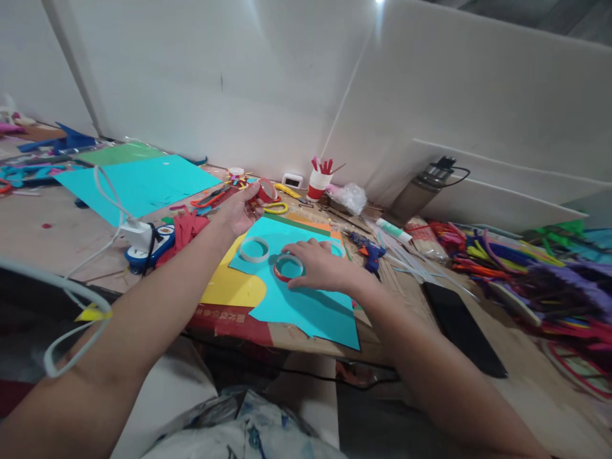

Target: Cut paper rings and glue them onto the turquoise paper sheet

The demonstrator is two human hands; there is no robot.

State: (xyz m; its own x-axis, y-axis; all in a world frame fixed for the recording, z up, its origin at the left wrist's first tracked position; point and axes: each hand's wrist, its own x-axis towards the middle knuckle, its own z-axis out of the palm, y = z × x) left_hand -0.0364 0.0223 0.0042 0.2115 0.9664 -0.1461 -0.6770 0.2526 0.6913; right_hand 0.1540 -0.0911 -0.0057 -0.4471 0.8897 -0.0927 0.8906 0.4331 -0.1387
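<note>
My left hand [245, 211] reaches forward over the back of the work area, its fingers closed on a round red piece [268, 190], perhaps cut from a paper cup. Lower down, my right hand [318, 262] curls its thumb and fingers around a red and white ring [288, 278], which rests on a turquoise paper sheet [315, 312]. To the left of that ring lies a white ring [254, 259] on the same sheet. Yellow paper [232, 287] shows under the turquoise sheet's left side. Yellow-handled scissors [276, 208] lie just beyond my left hand.
A red and white cup of sticks [319, 183] stands at the back. To the right are a blue glue gun [373, 255], a bottle [421, 190], a black phone [463, 328] and heaped pipe cleaners [516, 261]. A power strip [150, 247] with a white cable sits left.
</note>
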